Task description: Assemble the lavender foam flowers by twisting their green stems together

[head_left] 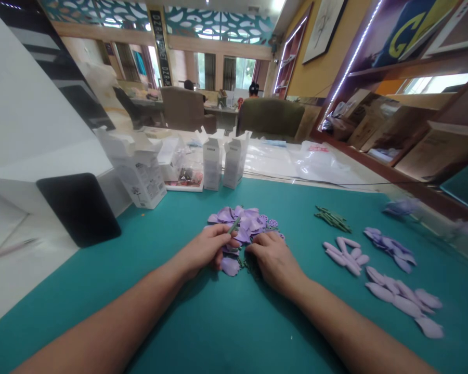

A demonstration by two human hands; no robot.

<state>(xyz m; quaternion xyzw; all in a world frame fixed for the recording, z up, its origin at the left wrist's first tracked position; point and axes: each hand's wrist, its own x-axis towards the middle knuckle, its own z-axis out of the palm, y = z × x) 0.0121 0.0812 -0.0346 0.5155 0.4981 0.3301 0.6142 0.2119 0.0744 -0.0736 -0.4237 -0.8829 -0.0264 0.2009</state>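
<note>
My left hand (213, 244) is closed on a short green stem (234, 225), which sticks up past the thumb. A heap of purple petals (251, 221) lies just beyond both hands, with round lattice-like purple pieces (273, 223) at its right side. My right hand (273, 254) rests at the heap's near right edge, its fingers bent down and pressed together. Whatever its fingertips pinch is hidden. Small dark green pieces (243, 263) lie between the two hands on the green mat (226, 327).
Green stems (333, 219), pale lilac pieces (346, 255), darker purple petals (390, 248) and pale petals (403, 298) lie in groups at right. White boxes (212, 161) stand behind, a black tablet-like panel (79, 209) at left. People sit beyond the chairs (271, 117).
</note>
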